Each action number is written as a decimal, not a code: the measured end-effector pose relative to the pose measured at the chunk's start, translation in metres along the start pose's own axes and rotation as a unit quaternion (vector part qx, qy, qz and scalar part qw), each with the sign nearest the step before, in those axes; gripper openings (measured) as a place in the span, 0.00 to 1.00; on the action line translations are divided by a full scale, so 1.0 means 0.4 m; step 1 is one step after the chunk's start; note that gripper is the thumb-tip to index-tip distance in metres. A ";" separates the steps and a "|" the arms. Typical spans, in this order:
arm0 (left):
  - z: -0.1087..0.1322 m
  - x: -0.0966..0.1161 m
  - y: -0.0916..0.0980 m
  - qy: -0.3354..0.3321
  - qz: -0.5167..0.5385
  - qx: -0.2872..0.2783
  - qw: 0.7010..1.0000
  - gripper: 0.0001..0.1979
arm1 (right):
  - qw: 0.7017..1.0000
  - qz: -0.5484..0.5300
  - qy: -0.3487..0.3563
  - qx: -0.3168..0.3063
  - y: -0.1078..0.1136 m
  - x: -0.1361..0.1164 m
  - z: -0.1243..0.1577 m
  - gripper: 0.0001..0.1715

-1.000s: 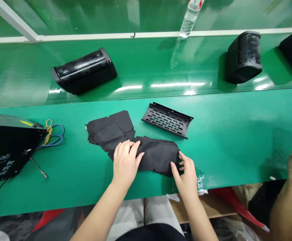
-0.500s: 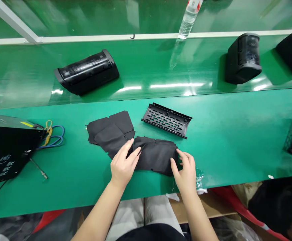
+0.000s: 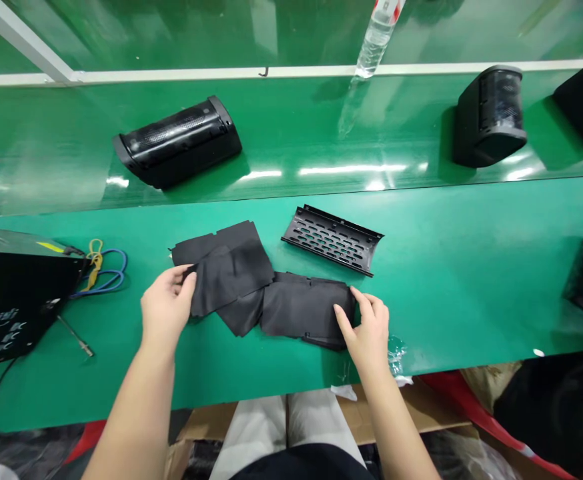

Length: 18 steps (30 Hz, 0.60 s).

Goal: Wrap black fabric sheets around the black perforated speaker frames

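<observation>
By the left hand [image 3: 166,303], grip closed, one black sheet [image 3: 231,273] is pinched, left of the perforated panel [image 3: 334,240], over a loose pile [image 3: 189,251]. The stack [image 3: 304,310], on the panel's near side, is touched by the right hand [image 3: 369,327]; its closure cannot be told. One sheet is handled; the remainder, overlapped, cannot be counted. Beyond the single panel, three black housings [image 3: 179,143] are counted.
</observation>
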<state>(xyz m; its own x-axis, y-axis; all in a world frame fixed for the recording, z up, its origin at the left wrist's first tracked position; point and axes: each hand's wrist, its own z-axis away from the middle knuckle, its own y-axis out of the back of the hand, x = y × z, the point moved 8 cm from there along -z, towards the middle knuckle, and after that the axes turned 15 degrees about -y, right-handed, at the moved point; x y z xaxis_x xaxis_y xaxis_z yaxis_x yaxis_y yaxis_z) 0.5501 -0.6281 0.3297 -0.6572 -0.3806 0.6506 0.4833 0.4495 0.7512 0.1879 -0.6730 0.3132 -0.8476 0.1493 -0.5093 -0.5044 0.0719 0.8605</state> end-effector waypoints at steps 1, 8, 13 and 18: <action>-0.013 0.003 0.001 -0.020 -0.052 -0.014 0.998 0.16 | 1.000 0.008 -0.004 0.005 0.000 0.001 0.003 0.28; 0.098 0.227 -0.098 -0.271 -0.112 -0.098 0.951 0.17 | 0.999 0.032 -0.018 0.010 -0.006 0.007 0.009 0.29; 0.171 0.261 -0.199 -0.269 -0.096 -0.182 0.941 0.11 | 1.000 0.025 -0.012 0.006 -0.007 0.011 0.013 0.29; 0.195 0.311 -0.166 -0.293 0.038 -0.176 0.939 0.02 | 0.999 -0.022 -0.029 -0.005 -0.005 0.023 0.014 0.27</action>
<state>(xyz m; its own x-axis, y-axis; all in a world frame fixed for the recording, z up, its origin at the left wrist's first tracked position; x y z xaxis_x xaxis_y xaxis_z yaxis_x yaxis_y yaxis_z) 0.3912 -0.6422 0.3520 -0.7691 0.1987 0.6075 0.6345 0.1221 0.7632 0.1821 -0.6663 0.3069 -0.8137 0.2032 -0.5446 -0.5427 0.0700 0.8370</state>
